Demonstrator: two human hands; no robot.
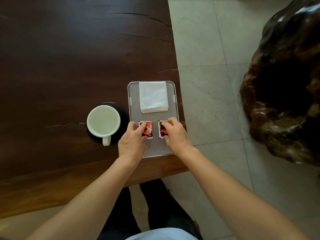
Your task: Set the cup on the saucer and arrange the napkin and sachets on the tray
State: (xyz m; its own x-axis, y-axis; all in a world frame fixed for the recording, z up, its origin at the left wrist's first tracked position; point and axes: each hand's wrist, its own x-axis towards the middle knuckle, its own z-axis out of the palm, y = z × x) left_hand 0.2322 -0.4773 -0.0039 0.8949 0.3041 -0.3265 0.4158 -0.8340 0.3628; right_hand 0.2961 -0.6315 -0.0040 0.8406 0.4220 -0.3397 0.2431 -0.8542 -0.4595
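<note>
A white cup (103, 122) stands on a black saucer (123, 116) left of a ribbed metal tray (156, 148). A folded white napkin (153, 97) lies on the tray's far half. Two red-and-black sachets lie side by side on the near half. My left hand (133, 142) pinches the left sachet (149, 129) with fingertips and thumb. My right hand (175, 134) pinches the right sachet (162, 131) the same way and covers most of it.
The dark wooden table (69, 66) ends just right of the tray and near my body. Pale floor tiles (207, 66) lie beyond the edge. A large dark carved wooden stump (285, 84) stands on the floor at right.
</note>
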